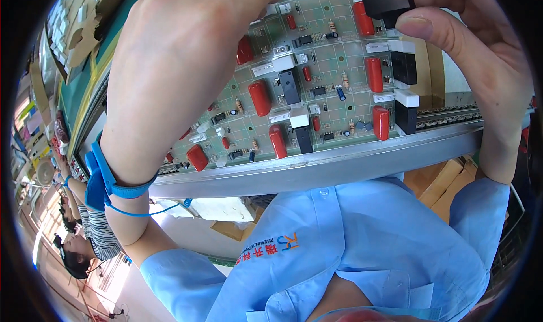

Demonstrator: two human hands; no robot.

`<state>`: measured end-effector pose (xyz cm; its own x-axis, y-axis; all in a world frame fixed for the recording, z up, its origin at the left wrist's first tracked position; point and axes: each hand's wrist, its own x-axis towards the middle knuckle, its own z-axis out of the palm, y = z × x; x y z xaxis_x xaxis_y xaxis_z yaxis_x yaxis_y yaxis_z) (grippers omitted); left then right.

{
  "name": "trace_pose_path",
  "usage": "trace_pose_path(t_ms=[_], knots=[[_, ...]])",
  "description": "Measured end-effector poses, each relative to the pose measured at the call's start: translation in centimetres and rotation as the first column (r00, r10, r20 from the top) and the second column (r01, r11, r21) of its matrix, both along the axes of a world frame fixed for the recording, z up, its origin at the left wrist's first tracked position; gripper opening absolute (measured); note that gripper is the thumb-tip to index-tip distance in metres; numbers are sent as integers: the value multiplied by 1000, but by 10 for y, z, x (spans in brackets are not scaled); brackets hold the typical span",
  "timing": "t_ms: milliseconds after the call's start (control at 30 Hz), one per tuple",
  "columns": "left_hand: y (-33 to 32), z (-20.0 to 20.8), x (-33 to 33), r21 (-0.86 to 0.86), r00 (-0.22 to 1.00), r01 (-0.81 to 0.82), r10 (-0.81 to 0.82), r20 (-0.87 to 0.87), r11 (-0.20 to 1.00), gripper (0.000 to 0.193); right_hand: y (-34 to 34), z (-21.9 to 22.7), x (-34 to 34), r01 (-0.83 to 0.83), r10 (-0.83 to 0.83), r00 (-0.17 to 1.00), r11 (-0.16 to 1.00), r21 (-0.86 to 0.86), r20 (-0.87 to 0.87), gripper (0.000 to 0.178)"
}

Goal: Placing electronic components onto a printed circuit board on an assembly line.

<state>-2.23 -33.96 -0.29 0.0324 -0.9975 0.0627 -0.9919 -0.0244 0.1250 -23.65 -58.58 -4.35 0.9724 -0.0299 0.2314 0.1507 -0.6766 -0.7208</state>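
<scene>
A panel of joined circuit boards (331,61) lies in front of me. It bears red capacitors (260,98), white connectors (284,62), small chips and upright black block-shaped components (404,68). At the upper right, my right hand (452,25) is closed, thumb and fingers pinching a black block-shaped component (386,4) just over the panel's far right part. My left hand (186,11) reaches over the far left part of the panel. Its fingertips run out at the top edge, so what they touch is hidden. A blue wrist strap (130,189) with a coiled cord circles my left wrist.
A metal rail (317,172) runs along the panel's near side, with a chain track (449,118) at right. White parts lie on cardboard (82,16) at the far left. Another person (93,237) is at the left. Cardboard boxes (444,183) stand below the rail.
</scene>
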Motion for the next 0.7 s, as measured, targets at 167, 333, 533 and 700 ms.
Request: trace_pose_path(t_ms=[167, 333, 533, 700], knots=[[-8, 17, -10, 117, 986, -7, -13, 168, 993, 16, -17, -6, -17, -31, 31, 999, 999, -12, 22, 25], [-9, 11, -10, 112, 986, 20, -39, 163, 993, 17, -30, -17, -29, -50, 51, 998, 998, -32, 26, 26], [-8, 12, -13, 109, 982, 44, -63, 178, 993, 19, -36, -24, -35, -80, 82, 995, 995, -54, 51, 28], [-24, 14, -18, 179, 867, 213, -271, 419, 960, 16, -30, -10, -32, -60, 65, 997, 989, -135, 35, 29]])
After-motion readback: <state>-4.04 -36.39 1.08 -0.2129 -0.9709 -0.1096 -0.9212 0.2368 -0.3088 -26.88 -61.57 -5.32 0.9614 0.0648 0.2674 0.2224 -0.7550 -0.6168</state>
